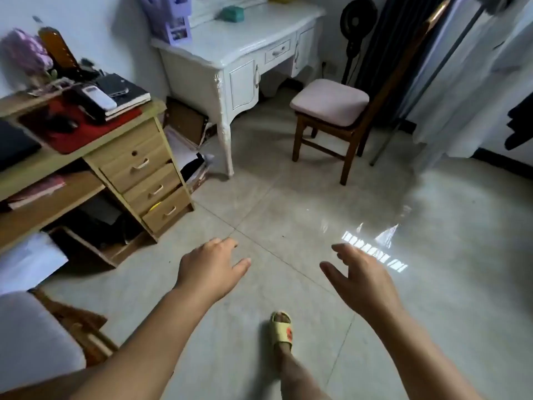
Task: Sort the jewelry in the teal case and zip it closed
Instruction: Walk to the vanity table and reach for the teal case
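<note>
While teal case (233,13) sat on white dresser (245,39) at twelve o'clock, held left hand (210,268) and right hand (362,277) out empty, fingers loosely spread, above floor (288,197).

I see the teal case (233,13) far off on the white table (230,44), too small and blurry to tell if it is zipped.

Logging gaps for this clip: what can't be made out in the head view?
- Teal case on the white dressing table: far and blurred; open or zipped, cannot tell.
- Jewelry: none visible.
- Left hand and right hand: empty, above the floor.
- Wooden desk: cut off by the left edge.
</note>
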A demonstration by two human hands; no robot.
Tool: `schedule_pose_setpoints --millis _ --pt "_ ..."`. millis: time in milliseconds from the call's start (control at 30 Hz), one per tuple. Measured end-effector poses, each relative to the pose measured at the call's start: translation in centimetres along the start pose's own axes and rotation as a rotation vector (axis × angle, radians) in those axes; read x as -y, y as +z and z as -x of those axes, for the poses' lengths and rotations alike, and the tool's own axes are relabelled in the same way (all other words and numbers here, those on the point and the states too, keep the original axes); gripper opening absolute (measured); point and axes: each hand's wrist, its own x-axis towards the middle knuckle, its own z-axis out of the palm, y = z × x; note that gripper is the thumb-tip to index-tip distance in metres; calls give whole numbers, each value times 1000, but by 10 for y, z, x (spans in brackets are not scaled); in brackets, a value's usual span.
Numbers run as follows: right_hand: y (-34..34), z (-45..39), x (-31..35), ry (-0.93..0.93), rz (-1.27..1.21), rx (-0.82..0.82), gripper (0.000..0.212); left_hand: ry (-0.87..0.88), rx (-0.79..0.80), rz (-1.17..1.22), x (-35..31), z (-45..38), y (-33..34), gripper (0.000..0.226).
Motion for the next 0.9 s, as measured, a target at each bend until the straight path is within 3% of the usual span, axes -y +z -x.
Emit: schedule_pose_setpoints --millis 267,567,900 --pt "-40 -222 18 -114 -31 -15 46 -85 -75 91 -23 -200 -65 47" --pt "-43 -432 83 -225 -5 -5 50 -201 -203 173 16 -370 -102 45" --pt "-83 -674 133 -96 -14 -98 49 11 -184 168 12 -650 -188 43"
